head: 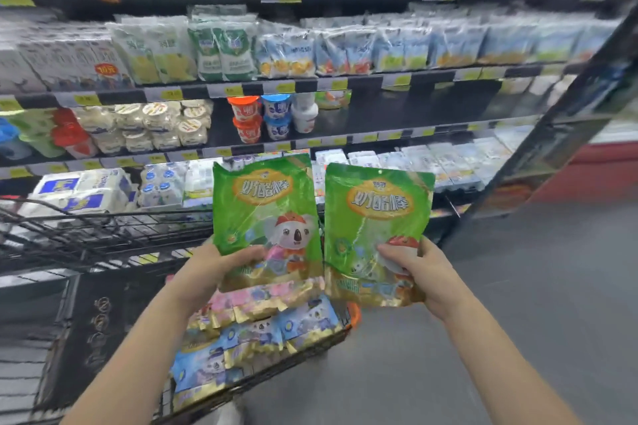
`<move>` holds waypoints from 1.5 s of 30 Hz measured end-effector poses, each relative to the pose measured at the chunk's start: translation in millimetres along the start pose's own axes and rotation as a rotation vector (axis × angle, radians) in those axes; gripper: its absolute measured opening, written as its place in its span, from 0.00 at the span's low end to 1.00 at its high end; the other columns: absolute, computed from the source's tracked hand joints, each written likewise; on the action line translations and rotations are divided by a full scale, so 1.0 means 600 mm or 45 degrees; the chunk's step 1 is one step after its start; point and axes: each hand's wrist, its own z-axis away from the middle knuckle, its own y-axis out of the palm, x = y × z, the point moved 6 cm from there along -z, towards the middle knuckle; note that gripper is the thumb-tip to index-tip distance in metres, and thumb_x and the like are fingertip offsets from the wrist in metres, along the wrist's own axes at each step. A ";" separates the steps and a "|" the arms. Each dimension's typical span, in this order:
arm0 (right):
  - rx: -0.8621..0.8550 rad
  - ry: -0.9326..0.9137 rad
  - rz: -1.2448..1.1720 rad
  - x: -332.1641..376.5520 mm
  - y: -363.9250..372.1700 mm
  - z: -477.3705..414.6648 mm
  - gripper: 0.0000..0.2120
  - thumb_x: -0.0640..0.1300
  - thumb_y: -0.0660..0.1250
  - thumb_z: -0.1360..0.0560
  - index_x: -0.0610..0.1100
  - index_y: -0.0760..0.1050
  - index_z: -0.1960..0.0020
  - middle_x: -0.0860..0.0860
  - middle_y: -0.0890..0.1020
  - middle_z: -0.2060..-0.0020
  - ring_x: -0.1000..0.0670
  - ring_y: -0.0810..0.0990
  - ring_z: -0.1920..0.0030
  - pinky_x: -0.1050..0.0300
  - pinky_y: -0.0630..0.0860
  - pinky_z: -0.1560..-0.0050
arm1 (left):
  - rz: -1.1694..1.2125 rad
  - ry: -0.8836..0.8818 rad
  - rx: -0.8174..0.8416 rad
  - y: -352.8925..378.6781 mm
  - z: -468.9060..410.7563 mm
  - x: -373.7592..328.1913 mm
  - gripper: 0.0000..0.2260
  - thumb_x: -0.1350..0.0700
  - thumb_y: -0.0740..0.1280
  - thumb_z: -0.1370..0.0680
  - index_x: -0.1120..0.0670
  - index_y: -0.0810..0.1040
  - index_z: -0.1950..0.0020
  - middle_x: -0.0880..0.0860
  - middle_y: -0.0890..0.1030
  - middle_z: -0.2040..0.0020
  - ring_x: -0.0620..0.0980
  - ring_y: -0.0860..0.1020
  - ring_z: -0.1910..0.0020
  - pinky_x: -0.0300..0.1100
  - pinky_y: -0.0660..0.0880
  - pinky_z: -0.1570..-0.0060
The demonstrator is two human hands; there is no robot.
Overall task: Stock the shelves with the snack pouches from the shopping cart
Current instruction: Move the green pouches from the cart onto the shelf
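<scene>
Reaching forward from the bottom of the view, 2 bare forearms end in 2 hands, each gripping 1 green snack pouch. The left hand [221,269] holds the left green pouch [262,203] near its lower left corner. Its fingers [247,252] are closed on the foil, with the thumb across the printed front and the rest hidden behind. The right hand [419,274] holds the right green pouch [376,214] by its lower right corner in the same way. Its fingers [393,248] are clamped, with the thumb over the front beside a red cartoon cap and the others out of sight at the back.

Both pouches stand upright, faces toward the camera, side by side with their inner edges almost touching. The left one is slightly higher.

Directly below them is the black wire shopping cart [310,350]. The pouches in the cart [262,324] are pink and blue with gold bottoms, heaped against its near right corner. The left pouch's bottom edge hangs just above this heap.

Beyond the cart stand the dark shelves [379,79], with yellow price tags along their front edges. One shelf carries orange cups [245,121] and blue cups [276,117] stacked 2 high. The shelf above holds rows of pale bags, and the one below holds white packs. Grey floor [535,321] spreads to the right.
</scene>
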 end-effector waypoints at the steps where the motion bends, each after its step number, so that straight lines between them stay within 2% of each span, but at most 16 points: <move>1: -0.017 -0.016 0.006 0.005 -0.031 0.006 0.14 0.39 0.78 0.29 0.43 0.80 0.45 0.48 0.87 0.56 0.50 0.86 0.58 0.58 0.80 0.64 | -0.005 0.013 0.006 0.034 -0.001 -0.006 0.22 0.49 0.80 0.30 0.53 0.81 0.39 0.56 0.83 0.51 0.48 0.78 0.64 0.42 0.75 0.66; 4: -0.053 -0.051 0.028 0.019 -0.107 0.019 0.13 0.40 0.79 0.29 0.45 0.80 0.47 0.48 0.88 0.55 0.49 0.86 0.57 0.57 0.80 0.63 | -0.007 0.056 0.057 0.131 -0.002 -0.028 0.19 0.54 0.78 0.29 0.53 0.82 0.39 0.58 0.85 0.45 0.53 0.82 0.50 0.44 0.81 0.60; 7: -0.089 -0.070 0.022 0.028 -0.168 0.022 0.15 0.41 0.80 0.30 0.45 0.81 0.46 0.47 0.88 0.53 0.46 0.87 0.52 0.50 0.84 0.54 | -0.027 0.063 0.062 0.195 -0.011 -0.047 0.19 0.56 0.77 0.29 0.56 0.81 0.40 0.55 0.86 0.48 0.54 0.83 0.50 0.50 0.83 0.56; 10: -0.123 -0.075 -0.015 0.036 -0.218 0.016 0.18 0.42 0.81 0.32 0.44 0.81 0.44 0.47 0.88 0.52 0.43 0.87 0.49 0.43 0.83 0.43 | -0.060 0.062 0.081 0.239 -0.033 -0.058 0.18 0.55 0.77 0.29 0.56 0.82 0.41 0.55 0.86 0.48 0.54 0.84 0.48 0.56 0.81 0.48; 15: -0.139 -0.083 -0.106 0.055 -0.278 -0.017 0.27 0.46 0.85 0.38 0.44 0.80 0.43 0.45 0.88 0.50 0.42 0.87 0.49 0.42 0.82 0.43 | -0.081 0.078 0.122 0.298 -0.082 -0.081 0.13 0.52 0.76 0.28 0.52 0.84 0.44 0.55 0.86 0.46 0.55 0.84 0.47 0.52 0.81 0.50; 21: -0.132 -0.094 -0.091 0.106 -0.326 -0.120 0.17 0.42 0.79 0.30 0.45 0.80 0.43 0.48 0.88 0.54 0.49 0.88 0.56 0.57 0.83 0.61 | -0.020 0.040 0.106 0.339 -0.197 -0.099 0.13 0.50 0.74 0.27 0.51 0.83 0.43 0.55 0.86 0.46 0.55 0.84 0.47 0.53 0.80 0.48; 24: -0.083 -0.071 -0.033 0.141 -0.334 -0.192 0.15 0.43 0.78 0.28 0.47 0.79 0.44 0.50 0.89 0.54 0.49 0.88 0.56 0.57 0.83 0.64 | 0.015 0.018 0.071 0.336 -0.262 -0.107 0.15 0.50 0.74 0.25 0.52 0.82 0.41 0.53 0.86 0.46 0.53 0.84 0.46 0.50 0.79 0.49; 26: -0.040 -0.063 0.015 0.164 -0.335 -0.242 0.16 0.45 0.78 0.29 0.47 0.80 0.43 0.49 0.88 0.52 0.48 0.88 0.53 0.54 0.84 0.61 | 0.037 0.052 0.039 0.328 -0.299 -0.114 0.20 0.47 0.76 0.27 0.52 0.81 0.38 0.51 0.86 0.44 0.50 0.84 0.45 0.47 0.77 0.48; 28: -0.013 -0.067 0.053 0.180 -0.333 -0.289 0.22 0.47 0.80 0.32 0.46 0.80 0.41 0.48 0.88 0.50 0.46 0.87 0.49 0.50 0.83 0.52 | 0.086 0.062 0.021 0.325 -0.332 -0.120 0.26 0.43 0.79 0.32 0.52 0.81 0.38 0.51 0.86 0.45 0.49 0.85 0.47 0.47 0.78 0.49; 31: 0.009 -0.040 0.038 0.193 -0.324 -0.347 0.27 0.50 0.80 0.37 0.45 0.78 0.40 0.47 0.88 0.49 0.43 0.86 0.46 0.43 0.82 0.43 | 0.139 0.050 0.003 0.323 -0.365 -0.131 0.19 0.52 0.76 0.28 0.54 0.80 0.39 0.51 0.87 0.49 0.47 0.85 0.54 0.45 0.82 0.62; 33: 0.050 -0.014 0.054 0.201 -0.314 -0.376 0.28 0.51 0.81 0.37 0.46 0.78 0.40 0.46 0.88 0.48 0.41 0.86 0.46 0.37 0.81 0.41 | 0.148 0.035 -0.023 0.316 -0.380 -0.134 0.16 0.56 0.74 0.26 0.55 0.80 0.39 0.53 0.87 0.48 0.52 0.86 0.53 0.47 0.83 0.62; 36: 0.125 0.012 0.130 0.213 -0.300 -0.416 0.31 0.53 0.81 0.38 0.46 0.77 0.38 0.47 0.87 0.48 0.42 0.87 0.47 0.38 0.83 0.47 | 0.176 0.027 -0.092 0.300 -0.393 -0.138 0.18 0.54 0.76 0.29 0.54 0.81 0.40 0.55 0.86 0.47 0.57 0.85 0.50 0.53 0.83 0.55; 38: 0.168 0.020 0.162 0.224 -0.293 -0.440 0.31 0.53 0.81 0.37 0.45 0.76 0.38 0.47 0.88 0.49 0.44 0.87 0.53 0.48 0.84 0.60 | 0.189 0.026 -0.126 0.291 -0.400 -0.139 0.18 0.55 0.76 0.29 0.54 0.82 0.40 0.57 0.86 0.48 0.58 0.85 0.51 0.53 0.83 0.56; 39: 0.191 0.023 0.168 0.229 -0.290 -0.451 0.31 0.54 0.81 0.36 0.46 0.76 0.38 0.47 0.88 0.50 0.44 0.87 0.55 0.49 0.83 0.63 | 0.193 0.029 -0.135 0.289 -0.403 -0.141 0.17 0.55 0.76 0.28 0.55 0.82 0.40 0.57 0.86 0.47 0.58 0.85 0.51 0.52 0.83 0.57; 42: 0.259 0.040 0.191 0.239 -0.280 -0.489 0.33 0.56 0.83 0.38 0.46 0.75 0.39 0.45 0.87 0.49 0.42 0.87 0.55 0.47 0.82 0.64 | 0.211 0.018 -0.178 0.286 -0.415 -0.141 0.17 0.56 0.77 0.28 0.56 0.82 0.40 0.58 0.86 0.49 0.57 0.84 0.53 0.50 0.82 0.60; 45: 0.351 0.034 0.188 0.252 -0.273 -0.528 0.25 0.51 0.79 0.32 0.45 0.76 0.40 0.47 0.88 0.53 0.47 0.86 0.61 0.52 0.80 0.68 | 0.291 0.013 -0.252 0.293 -0.429 -0.146 0.16 0.53 0.77 0.29 0.54 0.84 0.42 0.55 0.86 0.51 0.53 0.84 0.54 0.49 0.82 0.63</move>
